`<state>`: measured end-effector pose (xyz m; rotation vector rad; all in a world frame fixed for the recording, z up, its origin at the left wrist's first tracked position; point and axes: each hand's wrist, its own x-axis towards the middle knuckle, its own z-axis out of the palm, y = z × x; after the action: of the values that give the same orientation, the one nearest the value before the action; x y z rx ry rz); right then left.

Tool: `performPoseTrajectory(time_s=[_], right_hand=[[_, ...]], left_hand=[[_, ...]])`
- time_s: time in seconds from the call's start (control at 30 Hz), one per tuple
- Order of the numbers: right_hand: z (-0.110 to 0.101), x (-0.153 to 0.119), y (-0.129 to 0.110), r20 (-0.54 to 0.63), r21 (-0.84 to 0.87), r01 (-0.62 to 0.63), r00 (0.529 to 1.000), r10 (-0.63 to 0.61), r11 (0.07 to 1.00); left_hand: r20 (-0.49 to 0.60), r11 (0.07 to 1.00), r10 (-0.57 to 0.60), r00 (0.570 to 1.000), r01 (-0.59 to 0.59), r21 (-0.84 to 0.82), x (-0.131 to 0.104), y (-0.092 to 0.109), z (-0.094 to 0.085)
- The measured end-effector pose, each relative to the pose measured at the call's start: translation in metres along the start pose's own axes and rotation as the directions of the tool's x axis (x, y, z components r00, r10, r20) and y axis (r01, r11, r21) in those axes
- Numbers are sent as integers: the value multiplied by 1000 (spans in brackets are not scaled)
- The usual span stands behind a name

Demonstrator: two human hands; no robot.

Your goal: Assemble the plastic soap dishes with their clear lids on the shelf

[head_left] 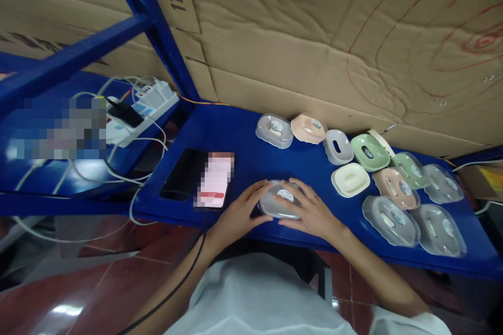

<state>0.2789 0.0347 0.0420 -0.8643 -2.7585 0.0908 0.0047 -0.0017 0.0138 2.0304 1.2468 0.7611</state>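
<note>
A grey soap box with a clear lid and a round white label lies on the blue table in front of me. My left hand curves round its left side, thumb at the near edge and fingers at the far edge. From the right, my right hand grips the same box, its fingers lying over the lid and its thumb at the near side. The fingers hide part of the lid and the right end. A cream dish part sits to the right of my right hand.
Several soap boxes stand on the right, among them a green dish, a pink box and a lidded grey box. Left of my hands lie a phone and a black device. Cardboard walls the back; cables and a power strip are at left.
</note>
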Motion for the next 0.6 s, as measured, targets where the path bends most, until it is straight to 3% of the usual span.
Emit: performPoseTrajectory(time_s=[0.17,0.27,0.33,0.4,0.47,0.5,0.53,0.6], right_hand=[[3,-11,-10,-96,43,-50,994,54,998],[-6,-23,-1,-170,21,-193,966,193,981],[-9,-36,9,-221,-33,-402,896,386,915],[-7,-50,17,-293,-80,-616,766,572,783],[-1,-62,17,-344,-110,-737,657,671,667],[1,-66,13,-337,-117,-757,639,692,643],[1,-67,7,-301,-114,-751,650,697,651],[-6,-63,-7,-162,-52,-663,743,649,747]], left_hand=[[27,1000,5,1000,-6,15,-6,7,2],[-138,991,-41,990,57,117,1,15,12],[-284,974,-66,957,123,188,11,22,19],[-369,959,-39,929,139,248,19,28,23],[-400,953,14,916,109,283,24,35,25],[-405,953,41,913,86,290,24,38,27],[-398,955,68,915,57,293,23,40,28],[-332,955,139,933,-37,296,18,45,33]])
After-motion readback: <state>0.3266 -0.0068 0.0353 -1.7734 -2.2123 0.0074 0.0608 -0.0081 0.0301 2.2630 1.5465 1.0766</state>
